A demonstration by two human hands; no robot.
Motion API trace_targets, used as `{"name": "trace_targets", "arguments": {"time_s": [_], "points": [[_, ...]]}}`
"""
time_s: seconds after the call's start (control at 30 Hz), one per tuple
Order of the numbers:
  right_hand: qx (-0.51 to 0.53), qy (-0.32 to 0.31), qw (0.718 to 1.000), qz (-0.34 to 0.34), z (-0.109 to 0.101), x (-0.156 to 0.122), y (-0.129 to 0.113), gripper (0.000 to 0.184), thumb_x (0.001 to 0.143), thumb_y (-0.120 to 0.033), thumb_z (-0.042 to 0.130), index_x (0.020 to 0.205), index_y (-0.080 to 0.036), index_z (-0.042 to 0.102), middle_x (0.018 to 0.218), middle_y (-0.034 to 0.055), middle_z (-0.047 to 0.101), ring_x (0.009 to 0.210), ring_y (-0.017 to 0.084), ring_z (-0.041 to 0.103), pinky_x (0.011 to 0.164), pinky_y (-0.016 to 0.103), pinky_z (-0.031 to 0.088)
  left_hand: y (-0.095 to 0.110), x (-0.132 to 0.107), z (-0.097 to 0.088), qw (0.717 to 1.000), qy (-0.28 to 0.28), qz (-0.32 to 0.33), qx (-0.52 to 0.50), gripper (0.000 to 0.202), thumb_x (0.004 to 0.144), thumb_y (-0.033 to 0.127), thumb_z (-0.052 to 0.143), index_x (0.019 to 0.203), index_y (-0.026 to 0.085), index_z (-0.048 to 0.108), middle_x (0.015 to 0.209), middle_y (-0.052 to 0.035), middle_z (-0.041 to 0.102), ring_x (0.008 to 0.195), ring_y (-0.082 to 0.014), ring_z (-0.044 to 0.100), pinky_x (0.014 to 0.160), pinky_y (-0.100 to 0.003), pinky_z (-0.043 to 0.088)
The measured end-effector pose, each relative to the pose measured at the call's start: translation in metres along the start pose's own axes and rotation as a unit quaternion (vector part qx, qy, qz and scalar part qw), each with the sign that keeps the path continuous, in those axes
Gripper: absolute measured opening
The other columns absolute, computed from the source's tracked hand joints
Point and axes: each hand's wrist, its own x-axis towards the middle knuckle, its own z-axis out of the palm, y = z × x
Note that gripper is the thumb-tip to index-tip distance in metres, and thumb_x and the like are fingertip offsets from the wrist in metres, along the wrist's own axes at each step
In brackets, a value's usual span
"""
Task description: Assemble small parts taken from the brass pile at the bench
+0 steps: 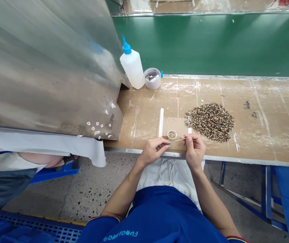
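The right hand (pixel 194 151) pinches a thin wooden stick (pixel 181 139), tip pointing left toward the left hand (pixel 153 152) (fingers curled together, any hold hidden), just beside a clear plastic cup (pixel 172 134).

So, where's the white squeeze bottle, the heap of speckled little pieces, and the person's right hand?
White squeeze bottle (pixel 133 69): head view, on its body below the blue nozzle.
Heap of speckled little pieces (pixel 211 121): head view, middle of the heap.
Right hand (pixel 194 152): head view, back of the hand.

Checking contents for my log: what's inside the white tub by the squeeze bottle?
The white tub holds crumpled white and pinkish material; what lies beneath it, and the tub's bottom, stay hidden.
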Motion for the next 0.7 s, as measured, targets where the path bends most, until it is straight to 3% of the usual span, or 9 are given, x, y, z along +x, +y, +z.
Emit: {"name": "trace_targets", "arguments": {"time_s": [0.2,0.33,0.7], "points": [[-0.005,0.032,0.999,0.0,0.001,-0.0033,0.0045,0.034,0.092,-0.053,0.062,0.083,-0.02,0.063,0.071,0.0,0.068,0.056,0.012,0.057,0.055,0.026,0.047,0.0016,0.0007,0.0009,0.999,-0.003,0.022,0.035,0.018,0.095,0.022,0.056,0.093,0.013,0.072,0.079,-0.0049,0.07,0.064,-0.011,0.062,0.06,-0.02,0.049],[-0.005,0.04,0.999,0.001,0.0022,-0.0038,0.0054,0.033,0.092,-0.053,0.062,0.085,-0.02,0.062,0.073,-0.0002,0.067,0.057,0.011,0.058,0.056,0.026,0.047,0.0003,0.0002,0.0016,1.0,-0.003,0.01,0.007,0.018,0.096,0.021,0.056,0.096,0.012,0.071,0.082,-0.0064,0.072,0.066,-0.0117,0.065,0.059,-0.02,0.05],[-0.036,-0.018,0.999,-0.019,0.0005,-0.0064,0.0076,0.029,0.094,-0.048,0.061,0.087,-0.021,0.066,0.073,0.0009,0.07,0.058,0.012,0.06,0.055,0.025,0.05,-0.0025,0.0011,0.0031,0.999,-0.003,0.043,0.028,0.02,0.098,0.022,0.055,0.098,0.013,0.072,0.08,-0.0057,0.073,0.066,-0.012,0.065,0.06,-0.021,0.051]]}}
